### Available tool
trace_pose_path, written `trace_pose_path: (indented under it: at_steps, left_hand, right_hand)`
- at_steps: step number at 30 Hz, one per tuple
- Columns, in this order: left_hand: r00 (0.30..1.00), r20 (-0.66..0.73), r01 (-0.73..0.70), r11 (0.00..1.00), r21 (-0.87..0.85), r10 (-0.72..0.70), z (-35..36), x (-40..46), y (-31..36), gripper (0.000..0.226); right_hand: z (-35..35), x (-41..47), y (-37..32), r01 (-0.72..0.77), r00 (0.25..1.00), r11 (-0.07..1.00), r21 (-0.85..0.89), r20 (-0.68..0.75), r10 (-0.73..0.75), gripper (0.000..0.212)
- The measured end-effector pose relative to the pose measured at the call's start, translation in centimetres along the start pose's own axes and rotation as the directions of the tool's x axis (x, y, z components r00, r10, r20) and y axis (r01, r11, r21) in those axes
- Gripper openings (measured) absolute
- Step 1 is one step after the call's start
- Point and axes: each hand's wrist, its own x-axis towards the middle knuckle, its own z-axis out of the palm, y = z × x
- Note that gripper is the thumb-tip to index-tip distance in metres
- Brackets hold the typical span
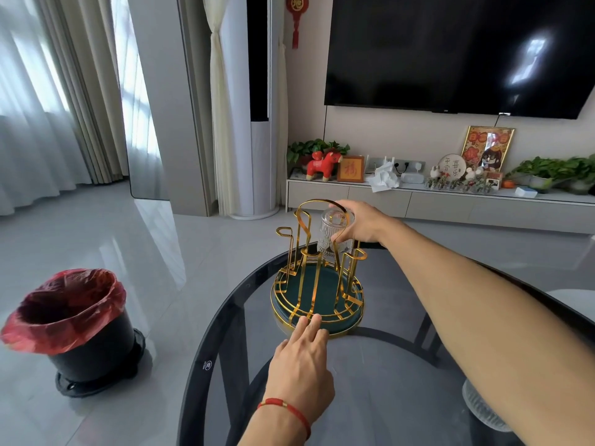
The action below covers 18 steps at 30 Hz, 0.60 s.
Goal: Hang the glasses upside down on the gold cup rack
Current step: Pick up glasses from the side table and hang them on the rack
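Note:
The gold cup rack [317, 268] stands on a round dark-green tray with a gold rim at the far middle of the dark glass table [380, 375]. A clear ribbed glass [333, 231] is upside down over a far peg of the rack. My right hand [362, 222] grips this glass from the right, fingers around its base end. My left hand [304, 355] lies flat with fingers extended, fingertips touching the near rim of the tray. Another ribbed glass [483, 410] shows partly under my right forearm at the lower right.
A black bin with a red liner [75, 323] stands on the floor left of the table. Beyond the table are a low TV cabinet [434, 201] with ornaments and plants, a wall-mounted TV [450, 49] and curtains at the left.

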Motion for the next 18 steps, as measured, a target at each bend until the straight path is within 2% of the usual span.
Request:
trace_pose_path:
  at_steps: [5,7,10,13,15,18]
  left_hand:
    - [1.000,0.026,0.016,1.000,0.015,-0.017,0.5,-0.1,0.0,0.073]
    - [0.999,0.036,0.019,1.000,0.014,-0.020,0.7,0.0,0.1,0.074]
    - [1.000,0.007,0.010,1.000,0.008,-0.011,0.9,-0.3,-0.1,0.072]
    - [0.999,-0.040,0.002,1.000,-0.006,-0.002,0.9,-0.8,0.1,0.068]
    - [0.995,-0.096,-0.012,0.999,-0.041,0.008,0.5,-1.2,0.7,0.062]
    - [0.980,-0.195,-0.068,0.993,-0.101,0.047,0.2,-1.9,2.2,0.059]
  right_hand:
    - [-0.7,-0.4,0.0,-0.010,0.990,1.000,0.002,0.139,0.010,0.106]
    - [-1.6,-1.3,0.1,-0.020,0.985,0.998,0.053,0.172,0.011,0.108]
    - [-3.2,-3.8,0.5,-0.035,0.993,0.990,0.137,0.118,0.019,0.086]
    - [-5.2,-7.3,1.7,-0.036,0.999,0.992,0.124,-0.007,0.037,0.071]
    - [-6.5,-10.1,2.9,-0.017,0.999,0.999,0.041,-0.051,0.019,0.059]
    - [-8.4,-14.9,4.7,0.023,1.000,0.977,-0.210,0.008,-0.022,0.043]
